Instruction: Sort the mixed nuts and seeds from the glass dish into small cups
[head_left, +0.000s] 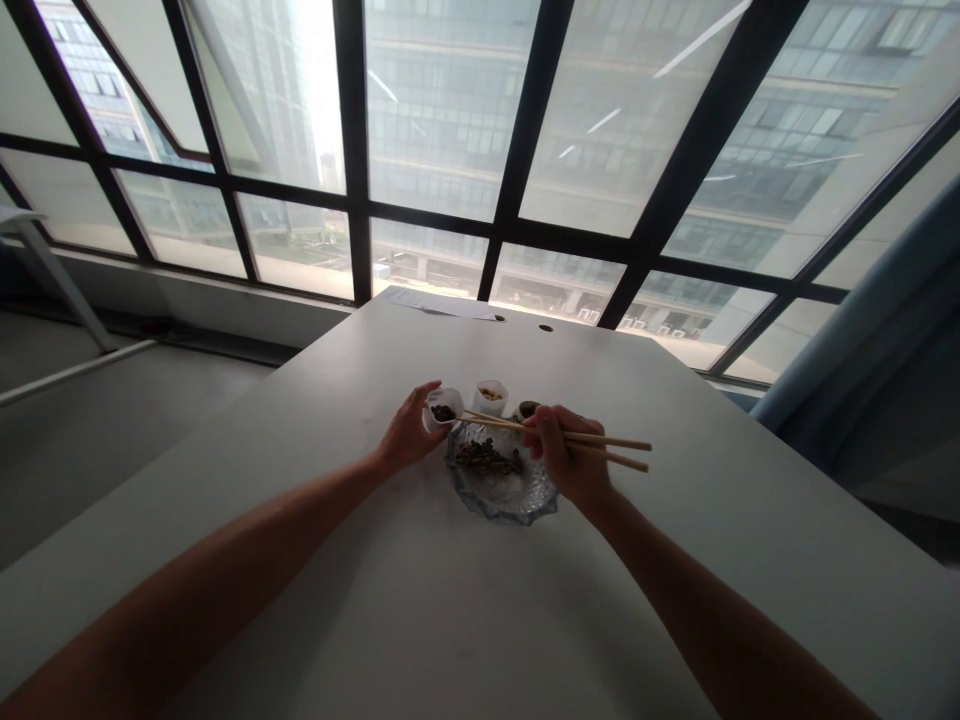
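My left hand [409, 428] is closed around a small white cup [443, 424] with dark pieces inside. In my right hand [568, 450] is a pair of wooden chopsticks [622, 452], their tips reaching left to the rim of that cup. Below the chopsticks sits a clear glass plate [510, 512] with a wavy edge. A heap of dark, small pieces [486, 457] lies on its left part. Behind the plate stands a second white cup [491, 400] with light yellowish pieces. A third container [528, 410] with dark contents is partly hidden by my right hand.
All this stands on a white table [360, 600]. Paper sheets [435, 302] lie at its far end, near a dark round hole [546, 328]. Tall windows with black frames [358, 150] rise behind, and a blue curtain [862, 340] hangs at the right.
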